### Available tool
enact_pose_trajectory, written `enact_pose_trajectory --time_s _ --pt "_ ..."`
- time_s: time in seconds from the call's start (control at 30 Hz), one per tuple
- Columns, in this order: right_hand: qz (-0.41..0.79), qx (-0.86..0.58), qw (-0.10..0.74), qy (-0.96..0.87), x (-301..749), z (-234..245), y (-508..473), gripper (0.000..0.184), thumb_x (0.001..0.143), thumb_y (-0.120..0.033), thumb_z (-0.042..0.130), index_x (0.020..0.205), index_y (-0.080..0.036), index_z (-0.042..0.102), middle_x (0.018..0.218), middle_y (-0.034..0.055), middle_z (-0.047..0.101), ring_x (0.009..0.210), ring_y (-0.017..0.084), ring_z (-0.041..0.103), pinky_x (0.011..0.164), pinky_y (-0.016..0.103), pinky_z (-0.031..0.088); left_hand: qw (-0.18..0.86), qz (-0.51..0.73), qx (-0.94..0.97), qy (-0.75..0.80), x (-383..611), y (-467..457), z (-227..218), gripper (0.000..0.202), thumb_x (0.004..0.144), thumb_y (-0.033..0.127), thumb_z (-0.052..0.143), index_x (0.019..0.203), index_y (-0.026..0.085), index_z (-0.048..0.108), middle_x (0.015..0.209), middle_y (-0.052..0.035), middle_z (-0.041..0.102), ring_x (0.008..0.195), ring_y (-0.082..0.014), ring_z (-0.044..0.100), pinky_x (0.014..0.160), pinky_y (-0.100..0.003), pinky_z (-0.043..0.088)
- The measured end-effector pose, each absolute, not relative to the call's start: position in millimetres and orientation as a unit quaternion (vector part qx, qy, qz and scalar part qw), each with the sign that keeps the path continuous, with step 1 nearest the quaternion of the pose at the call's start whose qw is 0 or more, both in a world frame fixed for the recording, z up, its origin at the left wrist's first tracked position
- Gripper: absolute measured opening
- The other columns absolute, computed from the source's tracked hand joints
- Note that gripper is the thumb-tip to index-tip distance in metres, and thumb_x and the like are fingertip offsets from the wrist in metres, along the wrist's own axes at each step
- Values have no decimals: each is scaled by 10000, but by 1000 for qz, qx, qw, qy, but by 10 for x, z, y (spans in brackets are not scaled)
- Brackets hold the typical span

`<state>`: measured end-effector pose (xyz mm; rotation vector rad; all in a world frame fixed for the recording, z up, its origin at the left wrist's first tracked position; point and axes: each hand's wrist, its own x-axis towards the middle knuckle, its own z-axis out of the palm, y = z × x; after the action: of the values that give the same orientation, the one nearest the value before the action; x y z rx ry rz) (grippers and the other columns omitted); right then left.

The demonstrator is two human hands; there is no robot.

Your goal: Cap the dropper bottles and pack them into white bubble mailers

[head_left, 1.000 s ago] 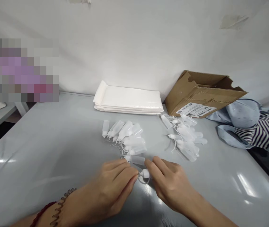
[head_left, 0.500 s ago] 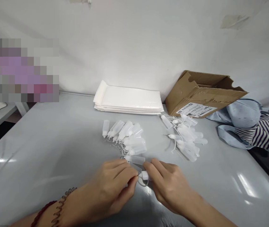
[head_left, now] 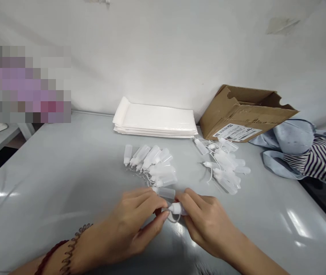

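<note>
Left hand [head_left: 140, 218]: thumb and forefinger at the tip of the bottle [head_left: 176, 208]; cannot tell whether they press on it
Right hand [head_left: 207, 219]: closed around the bottle's body, hiding most of it
Bottle: between the two hands, tip toward the left one, a thin strap [head_left: 174, 222] looping below
Loose bottle [head_left: 166, 193]: on the table [head_left: 94, 183], just beyond the fingers
Left pile [head_left: 153, 157]: bottles, ahead of the hands, past the loose one
Right pile [head_left: 227, 179]: bottles with straps, ahead and right of the right hand
Bag [head_left: 294, 135]: pale blue, far off to the right hand's right, beside striped cloth [head_left: 320, 157]
Envelopes [head_left: 158, 117]: white stack, ahead of the hands, beyond the left pile
Box [head_left: 223, 110]: open cardboard, ahead and right, just beyond the right pile
</note>
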<state>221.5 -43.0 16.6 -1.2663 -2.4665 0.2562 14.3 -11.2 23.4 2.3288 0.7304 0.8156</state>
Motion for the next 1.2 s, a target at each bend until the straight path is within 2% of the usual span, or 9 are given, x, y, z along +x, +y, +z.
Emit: enact_pose_trajectory --time_s 0.13,0.27,0.4,0.53,0.7,0.8,0.93,1.07,1.2 --pt "66 -415 215 -882 2199 191 -455 249 805 -11 347 940 -162 492 657 0 508 498 142 433 439 245 341 291 296 870 265 147 -127 257 116 907 79 464 920 175 528 710 6 577 617 -130 518 594 -246 439" --pt "85 -395 253 -879 2189 226 -467 240 816 -19 354 961 -150 495 641 -2 492 508 143 424 433 246 361 277 295 877 258 124 -152 325 129 925 88 436 956 184 516 794 -13 644 695 -146 591 656 -250 478" --pt "99 -396 255 -877 2210 253 -449 217 856 -68 381 1027 -138 495 712 24 546 573 153 506 473 252 425 279 302 877 247 107 -129 344 143 924 79 445 975 173 540 799 -19 660 723 -149 609 702 -259 493" --pt "102 -435 267 -853 2299 288 -385 246 889 -113 449 1133 -132 475 852 69 593 707 165 575 562 253 483 280 335 856 276 66 -42 336 125 901 81 483 936 163 571 715 -2 610 627 -119 556 596 -226 465" --pt "32 -521 303 -797 2476 301 -263 217 907 -150 512 1124 -155 497 851 47 586 663 132 569 544 230 453 181 393 816 385 -17 77 321 82 904 121 528 901 189 575 719 21 629 610 -98 579 559 -192 448" --pt "-34 -569 274 -775 2589 286 -197 167 919 -199 513 1079 -158 536 877 54 608 646 134 581 511 236 429 105 391 812 420 -44 152 255 67 909 142 532 909 185 583 750 15 650 642 -108 601 596 -206 467" --pt "-102 -607 209 -760 2749 282 -134 144 935 -227 463 1018 -163 561 930 87 643 763 204 625 583 291 471 21 326 854 404 -52 228 135 104 921 147 506 934 156 609 787 -24 659 706 -144 607 645 -257 477" --pt "-114 -622 132 -763 2903 286 -96 187 948 -253 404 998 -176 567 926 100 654 828 255 627 591 341 492 10 301 860 412 -54 240 96 123 935 179 495 983 151 603 794 -29 656 713 -154 608 641 -265 472" --pt "-110 -628 96 -765 3004 260 -79 212 944 -230 382 978 -168 582 935 100 655 828 264 622 593 370 503 16 299 854 426 -56 234 104 126 940 199 492 1001 146 590 807 -28 656 722 -157 624 658 -264 480"
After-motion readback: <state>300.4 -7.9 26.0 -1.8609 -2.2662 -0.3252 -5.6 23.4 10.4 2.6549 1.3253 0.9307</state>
